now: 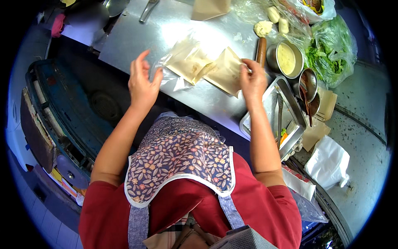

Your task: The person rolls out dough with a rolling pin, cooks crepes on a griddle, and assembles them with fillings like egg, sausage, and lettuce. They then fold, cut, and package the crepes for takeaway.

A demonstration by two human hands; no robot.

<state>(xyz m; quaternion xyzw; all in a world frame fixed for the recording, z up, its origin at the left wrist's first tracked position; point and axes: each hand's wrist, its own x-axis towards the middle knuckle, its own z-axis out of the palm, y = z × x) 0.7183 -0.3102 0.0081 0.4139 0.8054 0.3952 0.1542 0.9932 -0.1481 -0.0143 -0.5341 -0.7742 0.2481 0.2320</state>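
Observation:
Two flat tan paper packets lie side by side on the steel table point(124, 41). A clear plastic bag point(176, 79) spreads around the left packet point(186, 62). My left hand point(143, 81) is raised at the bag's left side, fingers apart and holding nothing I can see. At the right packet point(224, 72), my right hand point(253, 81) has its thumb and fingers closed at the outer edge. The fingertips partly hide that edge.
Right of my hand are a pot of pale yellow sauce point(286, 58), a ladle cup point(308, 81) and a metal tray point(269, 99) with a utensil. Bagged leafy greens point(327, 50) stand behind. A blue-green stove-like unit point(74, 103) is on the left. White plastic bags point(327, 159) lie at right.

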